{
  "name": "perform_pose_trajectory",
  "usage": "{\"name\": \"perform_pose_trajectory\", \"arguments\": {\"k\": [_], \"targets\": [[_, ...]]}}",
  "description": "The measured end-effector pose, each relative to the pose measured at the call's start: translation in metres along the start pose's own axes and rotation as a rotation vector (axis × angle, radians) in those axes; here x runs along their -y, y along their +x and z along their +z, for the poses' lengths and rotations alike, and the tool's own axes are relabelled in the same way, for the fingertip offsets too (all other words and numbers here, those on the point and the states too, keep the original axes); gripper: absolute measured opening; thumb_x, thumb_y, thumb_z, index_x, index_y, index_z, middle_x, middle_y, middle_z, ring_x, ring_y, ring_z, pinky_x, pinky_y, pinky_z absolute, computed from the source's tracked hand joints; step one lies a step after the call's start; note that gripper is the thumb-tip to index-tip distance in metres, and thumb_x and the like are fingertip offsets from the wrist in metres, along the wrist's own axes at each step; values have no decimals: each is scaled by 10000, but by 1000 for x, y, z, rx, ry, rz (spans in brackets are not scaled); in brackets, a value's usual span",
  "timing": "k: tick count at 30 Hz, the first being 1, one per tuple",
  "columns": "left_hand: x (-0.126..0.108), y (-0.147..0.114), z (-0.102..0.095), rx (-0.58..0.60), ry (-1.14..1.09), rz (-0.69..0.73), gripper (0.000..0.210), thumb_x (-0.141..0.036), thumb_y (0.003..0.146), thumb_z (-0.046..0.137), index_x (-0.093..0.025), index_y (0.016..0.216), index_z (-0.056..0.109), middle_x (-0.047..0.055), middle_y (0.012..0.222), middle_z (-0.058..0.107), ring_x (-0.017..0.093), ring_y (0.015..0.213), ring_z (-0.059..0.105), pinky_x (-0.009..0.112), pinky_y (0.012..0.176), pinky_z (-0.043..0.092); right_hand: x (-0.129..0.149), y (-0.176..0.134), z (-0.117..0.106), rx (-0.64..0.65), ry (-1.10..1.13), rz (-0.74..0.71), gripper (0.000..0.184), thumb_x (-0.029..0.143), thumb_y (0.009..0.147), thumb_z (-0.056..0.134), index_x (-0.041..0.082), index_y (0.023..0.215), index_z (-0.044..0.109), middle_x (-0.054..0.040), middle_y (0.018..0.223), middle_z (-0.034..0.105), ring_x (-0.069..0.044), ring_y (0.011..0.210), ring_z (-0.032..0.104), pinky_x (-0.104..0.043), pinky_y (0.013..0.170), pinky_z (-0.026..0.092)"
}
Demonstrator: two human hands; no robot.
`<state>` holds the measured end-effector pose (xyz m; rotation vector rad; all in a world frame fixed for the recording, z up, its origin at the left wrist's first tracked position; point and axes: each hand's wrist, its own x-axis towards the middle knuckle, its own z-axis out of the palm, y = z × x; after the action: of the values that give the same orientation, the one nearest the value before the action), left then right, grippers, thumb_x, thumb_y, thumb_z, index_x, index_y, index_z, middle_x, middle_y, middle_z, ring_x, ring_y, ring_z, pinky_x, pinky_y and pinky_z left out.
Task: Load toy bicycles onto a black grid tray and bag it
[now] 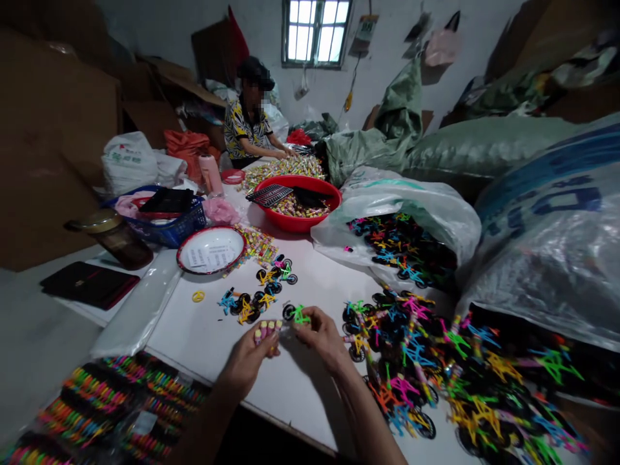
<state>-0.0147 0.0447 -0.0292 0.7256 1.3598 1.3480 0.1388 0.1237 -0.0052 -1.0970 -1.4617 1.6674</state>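
Observation:
In the middle of the head view, my left hand [248, 361] is closed around several small pink tubes [264, 330] with pale yellow tops, lined up side by side. Close beside it, my right hand [322, 336] pinches a green toy bicycle [300, 314] whose black wheel points left. The bicycle and the tubes are near each other but apart. Just beyond my hands lies a small group of toy bicycles [247, 305] in blue, yellow and green. To the right of my right hand spreads a big heap of coloured toy bicycles [416, 349].
A white dish with a red rim [212, 250], a red basin [298, 223] and a yellow ring [198, 296] are on the white table [188, 329]. A plastic sack [339, 229] of bicycles lies right. Packed bags [87, 407] sit lower left. Another person [249, 123] works at the far end.

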Motion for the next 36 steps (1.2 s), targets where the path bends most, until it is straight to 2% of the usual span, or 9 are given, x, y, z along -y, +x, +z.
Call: {"name": "perform_pose_trajectory", "arguments": {"k": [3, 6, 13, 18, 22, 26, 29, 31, 36], "targets": [[16, -16, 2, 56, -123, 5, 399, -457, 774, 640, -154, 1023, 564, -5, 714, 545, 106, 585, 471, 219, 518, 379, -8, -9, 12, 22, 74, 69, 385, 516, 671, 678, 177, 711, 499, 66, 543, 454, -73, 479, 366, -206, 453, 289], [20, -18, 2, 102, -32, 56, 356, -436, 804, 617, -144, 1007, 586, -16, 682, 528, 77, 509, 416, 209, 470, 301, -3, -19, 11, 44, 108, 47, 391, 538, 720, 647, 166, 703, 527, 53, 560, 479, -73, 489, 395, -204, 466, 316], [8, -22, -11, 137, 192, 107, 275, -403, 800, 622, -152, 913, 619, -51, 591, 458, 77, 511, 368, 204, 483, 284, 7, -33, 7, 134, 106, 101, 407, 543, 697, 679, 153, 651, 574, 52, 531, 497, -60, 440, 404, -192, 421, 313], [6, -30, -6, 55, 225, 170, 238, -377, 746, 660, -166, 829, 588, -32, 662, 504, 105, 611, 458, 205, 567, 381, -7, -34, 17, 121, 159, 164, 398, 521, 670, 702, 146, 632, 577, 53, 487, 507, -46, 373, 383, -185, 379, 267], [6, -30, 6, -74, 236, 240, 180, -296, 691, 689, -177, 774, 581, -6, 726, 559, 146, 700, 542, 234, 650, 446, -18, -35, 26, 32, 282, 181, 379, 486, 651, 722, 148, 612, 554, 53, 490, 508, -42, 376, 377, -180, 373, 250], [8, -34, 13, -140, 364, 402, 46, -229, 755, 638, -195, 777, 616, 27, 813, 589, 172, 797, 576, 263, 731, 459, -22, -38, 24, 2, 366, 225, 371, 460, 638, 729, 154, 597, 525, 59, 496, 485, -40, 389, 361, -182, 383, 245], [16, -39, 13, -137, 462, 488, 46, -218, 806, 586, -201, 810, 628, 46, 837, 593, 186, 821, 581, 281, 735, 464, -24, -38, 23, 6, 282, 236, 368, 469, 646, 700, 171, 582, 494, 69, 471, 449, -47, 382, 331, -193, 378, 230], [24, -41, 12, -147, 505, 510, 72, -207, 818, 559, -199, 829, 630, 56, 843, 591, 195, 832, 582, 295, 741, 469, -27, -35, 26, -36, 129, 167, 329, 433, 662, 672, 181, 577, 480, 72, 462, 427, -58, 404, 332, -197, 396, 238], [23, -39, 15, -163, 478, 464, 95, -234, 815, 559, -198, 836, 645, 66, 855, 601, 203, 851, 584, 306, 763, 470, -18, -32, 31, -99, -118, 20, 264, 379, 714, 583, 187, 576, 465, 52, 517, 415, -84, 498, 353, -209, 466, 287]]}}
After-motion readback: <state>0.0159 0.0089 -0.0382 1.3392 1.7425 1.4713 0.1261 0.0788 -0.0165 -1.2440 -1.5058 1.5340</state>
